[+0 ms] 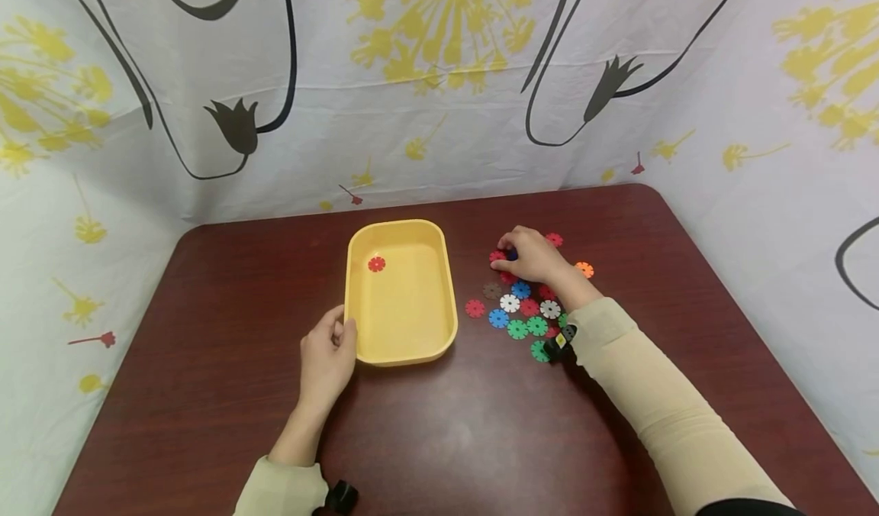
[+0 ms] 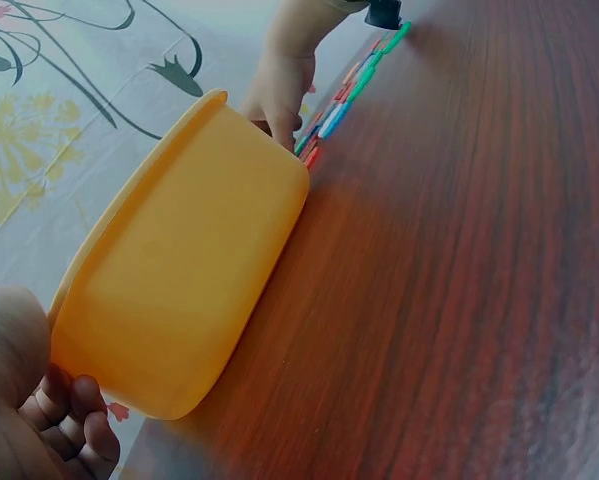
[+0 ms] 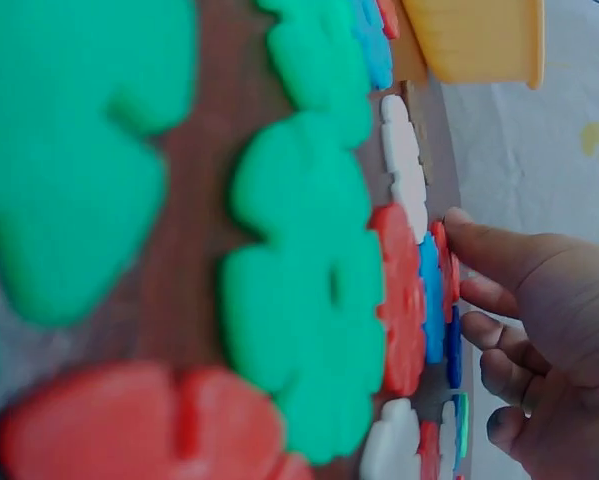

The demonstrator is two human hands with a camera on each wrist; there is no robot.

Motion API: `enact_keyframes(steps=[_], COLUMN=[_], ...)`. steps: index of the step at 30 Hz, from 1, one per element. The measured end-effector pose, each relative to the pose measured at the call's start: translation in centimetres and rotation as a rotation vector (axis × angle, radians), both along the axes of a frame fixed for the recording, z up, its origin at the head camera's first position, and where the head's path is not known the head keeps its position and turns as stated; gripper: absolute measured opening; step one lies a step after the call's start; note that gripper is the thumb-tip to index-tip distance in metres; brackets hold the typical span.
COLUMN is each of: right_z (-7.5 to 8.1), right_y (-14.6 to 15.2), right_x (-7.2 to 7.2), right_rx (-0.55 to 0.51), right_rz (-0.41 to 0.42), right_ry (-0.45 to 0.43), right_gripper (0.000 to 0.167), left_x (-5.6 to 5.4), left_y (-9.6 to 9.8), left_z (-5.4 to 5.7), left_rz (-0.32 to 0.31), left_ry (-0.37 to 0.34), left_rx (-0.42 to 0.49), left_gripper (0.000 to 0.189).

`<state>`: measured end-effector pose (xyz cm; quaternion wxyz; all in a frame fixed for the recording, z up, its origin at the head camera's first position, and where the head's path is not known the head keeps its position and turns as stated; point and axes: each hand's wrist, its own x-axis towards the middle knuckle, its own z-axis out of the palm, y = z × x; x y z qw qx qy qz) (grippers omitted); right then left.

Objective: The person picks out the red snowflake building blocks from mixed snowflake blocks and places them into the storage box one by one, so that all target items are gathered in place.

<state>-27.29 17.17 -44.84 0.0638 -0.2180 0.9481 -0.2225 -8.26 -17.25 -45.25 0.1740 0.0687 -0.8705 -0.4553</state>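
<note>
My left hand (image 1: pixel 328 359) grips the near left rim of a yellow plastic tray (image 1: pixel 401 356), thumb at the rim and fingers curled against its outer wall. Inside the tray lies one red notched disc (image 1: pixel 376 264). To the right of the tray, my right hand (image 1: pixel 534 256) reaches over a spread of notched plastic discs. Its thumb and fingers pinch a red disc (image 1: pixel 497 256) at the far left of the spread. A dark blue disc (image 1: pixel 512 255) shows under the fingers. In the right wrist view, the thumb (image 3: pixel 489 245) is right at the red disc's edge.
Several green discs (image 1: pixel 517 329), blue discs (image 1: pixel 498 318), white discs (image 1: pixel 510 303) and red discs (image 1: pixel 474 308) lie flat nearby. An orange disc (image 1: pixel 584 269) sits beyond the right wrist. A patterned cloth (image 1: pixel 439 149) hangs behind the dark red wooden table (image 1: pixel 439 440).
</note>
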Motion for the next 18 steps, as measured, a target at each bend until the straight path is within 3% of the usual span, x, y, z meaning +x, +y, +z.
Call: enact_keyframes(steps=[10, 18], right_z=[0.29, 0.37], right_y=[-0.59, -0.79], right_x=[-0.35, -0.53], right_rx=[0.039, -0.038], right_rz=[0.009, 0.031], right_ry=[-0.082, -0.098], right_gripper=[0.033, 0.029], left_x=[0.13, 0.56], left_y=[0.00, -0.03], left_z=[-0.05, -0.19], left_rz=[0.005, 0.014], left_ry=[-0.016, -0.054], left_rx=[0.035, 0.082], left_gripper=[0.030, 0.034])
